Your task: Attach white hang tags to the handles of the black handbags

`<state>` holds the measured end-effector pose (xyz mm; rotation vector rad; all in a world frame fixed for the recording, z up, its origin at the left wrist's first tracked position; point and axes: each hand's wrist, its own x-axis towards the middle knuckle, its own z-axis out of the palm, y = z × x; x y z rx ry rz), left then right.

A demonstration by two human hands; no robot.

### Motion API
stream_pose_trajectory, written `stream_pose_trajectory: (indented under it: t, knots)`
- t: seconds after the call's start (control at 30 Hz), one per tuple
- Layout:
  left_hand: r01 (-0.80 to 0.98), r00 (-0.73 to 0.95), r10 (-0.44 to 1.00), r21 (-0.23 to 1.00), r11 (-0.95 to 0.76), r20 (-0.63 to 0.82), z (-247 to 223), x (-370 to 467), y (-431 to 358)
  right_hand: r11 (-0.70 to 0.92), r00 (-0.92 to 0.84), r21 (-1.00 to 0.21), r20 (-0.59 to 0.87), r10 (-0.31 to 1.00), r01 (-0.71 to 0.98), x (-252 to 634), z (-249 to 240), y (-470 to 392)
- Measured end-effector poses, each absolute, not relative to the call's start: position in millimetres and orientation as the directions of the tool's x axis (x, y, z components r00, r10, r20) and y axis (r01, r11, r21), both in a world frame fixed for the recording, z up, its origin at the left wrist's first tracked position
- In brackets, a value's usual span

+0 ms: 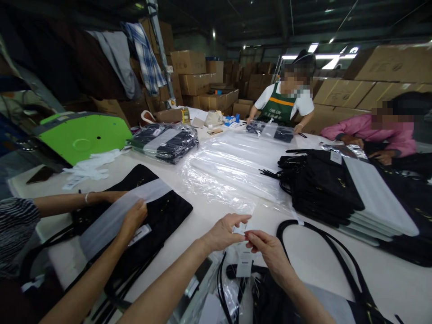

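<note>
From my remote view I see my left hand [221, 232] open, thumb and forefinger parted, with the white label strip [244, 268] showing in the gap; I can't tell whether the other fingers touch it. My right hand [270, 248], at its 4 o'clock, has thumb and forefinger pinched on the strip's upper right edge. The strip hangs toward 6 o'clock from both fingertips, its lower end over clear plastic [227, 283] and a dark bag [266, 294] near the bottom edge. A looped black strap [332, 240] lies at 3 o'clock from my right hand, and stacked black bags [320, 184] sit at 2 o'clock. At 9 o'clock from my left hand, a co-worker's hands [135, 217] touch a white band [104, 229] across another black bag [168, 211].
</note>
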<state>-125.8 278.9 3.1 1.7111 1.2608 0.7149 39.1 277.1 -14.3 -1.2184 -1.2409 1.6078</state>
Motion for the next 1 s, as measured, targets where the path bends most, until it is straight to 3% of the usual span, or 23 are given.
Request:
stream_pose_trajectory:
  t: [0.2,0.37,0.5,0.6,0.8,1.0]
  knots:
    - [0.358,0.412,0.898,0.934,-0.004,-0.154,-28.5,-106.2,270.5,-0.381,-0.202,-0.904,-0.343,0.917,-0.194,48.4,-7.5,273.1]
    - [0.459,0.447,0.863,0.888,0.005,-0.237,-41.8,-77.3,264.0,-0.416,-0.090,-0.866,-0.408,0.909,-0.277,74.8,8.1,270.1]
    - [0.621,0.453,0.854,0.778,-0.098,-0.254,-52.3,-60.3,253.5,-0.353,0.084,-0.897,-0.386,0.919,-0.267,113.3,22.5,260.4]
    - [0.638,0.582,0.778,0.726,-0.257,-0.236,-56.1,-46.9,241.4,-0.317,0.197,-0.922,-0.361,0.911,-0.222,144.0,27.5,245.8]
    - [0.609,0.721,0.654,0.659,-0.441,-0.228,-44.4,-52.5,221.9,-0.350,0.301,-0.929,-0.302,0.905,0.122,191.7,20.7,206.3]
    - [0.644,0.740,0.585,0.598,-0.477,-0.331,-47.6,-87.7,196.3,-0.279,0.032,-0.717,-0.337,0.941,0.638,215.6,-6.8,170.6]
